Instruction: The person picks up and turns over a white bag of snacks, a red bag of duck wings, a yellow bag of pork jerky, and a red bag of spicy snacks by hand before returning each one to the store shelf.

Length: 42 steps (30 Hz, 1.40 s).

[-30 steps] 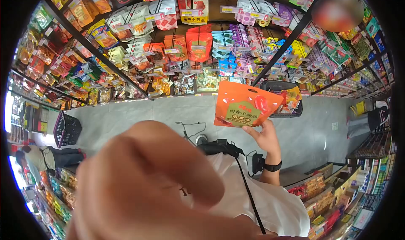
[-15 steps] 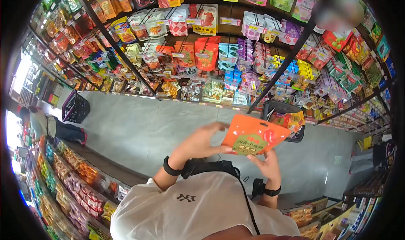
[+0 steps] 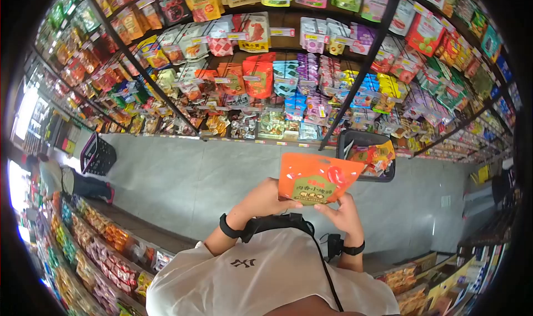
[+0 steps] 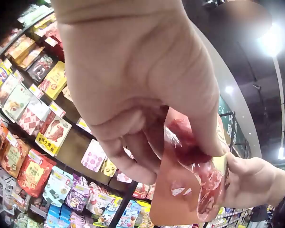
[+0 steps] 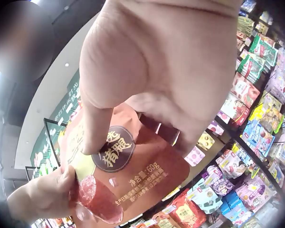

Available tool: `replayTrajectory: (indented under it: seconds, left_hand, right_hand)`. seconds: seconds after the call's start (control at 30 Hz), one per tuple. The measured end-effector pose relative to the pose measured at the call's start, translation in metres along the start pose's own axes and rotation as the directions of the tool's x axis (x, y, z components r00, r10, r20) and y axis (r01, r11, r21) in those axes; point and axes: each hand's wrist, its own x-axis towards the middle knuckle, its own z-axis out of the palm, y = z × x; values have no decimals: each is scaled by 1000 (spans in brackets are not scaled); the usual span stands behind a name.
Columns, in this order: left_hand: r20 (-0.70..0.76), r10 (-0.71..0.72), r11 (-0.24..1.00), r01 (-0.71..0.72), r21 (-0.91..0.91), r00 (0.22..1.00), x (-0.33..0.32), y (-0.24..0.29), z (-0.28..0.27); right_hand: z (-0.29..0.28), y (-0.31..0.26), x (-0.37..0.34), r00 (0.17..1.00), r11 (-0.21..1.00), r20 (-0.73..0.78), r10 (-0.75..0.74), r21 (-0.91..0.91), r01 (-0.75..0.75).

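Note:
An orange snack pouch (image 3: 317, 174) with a green label and a picture of red sausage is held upright in front of the chest, its hang-hole edge at the top. My left hand (image 3: 261, 199) grips its lower left side, thumb on the printed front. At the lower right, my right hand (image 3: 345, 219) pinches it, the two thumbs close together near the bottom edge. In the left wrist view, the left hand's fingers (image 4: 128, 159) reach behind the pouch (image 4: 175, 190). The right wrist view shows the right thumb (image 5: 96, 135) pressing on the pouch (image 5: 147, 175).
A black basket (image 3: 380, 177) with several snack packets stands on the grey floor by the shelf, beyond the pouch. Hanging snack bags fill the shelf rack (image 3: 258, 77) ahead. Another basket (image 3: 99, 156) and a person (image 3: 83, 183) are at the left; candy bins (image 3: 105, 244) line the lower left.
My left hand, earlier large and blurred close to the head camera, has come down and taken hold of the pouch's left side. My right hand has kept its grip while the pouch moved lower.

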Motion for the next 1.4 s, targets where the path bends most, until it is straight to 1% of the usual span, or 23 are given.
replayTrajectory:
  seconds: [0.03,0.1,0.23,0.33,0.43,0.53,0.63,0.73,0.83,0.87,0.93,1.03,1.2,1.33,1.4]
  left_hand:
    - [-10,14,1000,-14,-6,1000,0,1,-4]
    - [0,-5,1000,5,1,1000,0,1,-15]
    - [11,-17,999,16,30,1000,-3,6,-40]
    - [-1,-10,1000,10,-4,1000,-5,5,-59]
    - [-1,2,1000,-3,-27,1000,-6,-14,-70]
    - [11,-19,998,20,-51,1000,-8,-22,-80]
    - [-9,43,997,-44,-58,999,-6,-46,-85]
    - [-60,40,983,-50,-175,997,-4,-59,-88]
    - [8,-16,998,16,-60,1000,-5,-58,-96]
    - [-4,-24,997,23,-67,1000,-6,-54,-96]
    - [-27,-34,996,32,-77,999,-6,-44,-95]
    - [-71,-5,997,-1,-83,997,-5,-45,-87]
    - [-65,-6,999,3,-53,998,2,-32,-66]
    - [-18,-21,1000,21,-16,1000,16,-18,-30]
    - [-26,-16,998,15,-54,1000,27,-9,-3]
  right_hand:
    - [5,-4,2,1000,1000,-11,-12,9,13]
    - [13,-10,6,999,999,-41,-35,23,36]
    - [28,-14,16,999,998,-41,-25,64,28]
    - [42,-22,28,999,997,-40,7,83,-4]
    - [53,-16,35,999,1000,-38,-9,0,9]
    - [66,-16,37,998,1000,-66,14,22,-13]
    - [78,-15,37,989,1000,-147,-17,22,21]
    - [85,-8,30,979,995,-189,81,68,-69]
    - [86,-7,26,978,996,-192,86,16,-84]
    - [86,-7,25,979,996,-184,85,2,-87]
    - [83,-6,28,982,996,-172,78,-27,-84]
    - [78,-6,30,982,1000,-187,20,-20,-24]
    - [55,-5,15,986,1000,-168,10,-25,-15]
    - [21,-1,-11,983,999,-180,35,-15,-38]
    - [1,2,-28,977,998,-208,43,-34,-52]
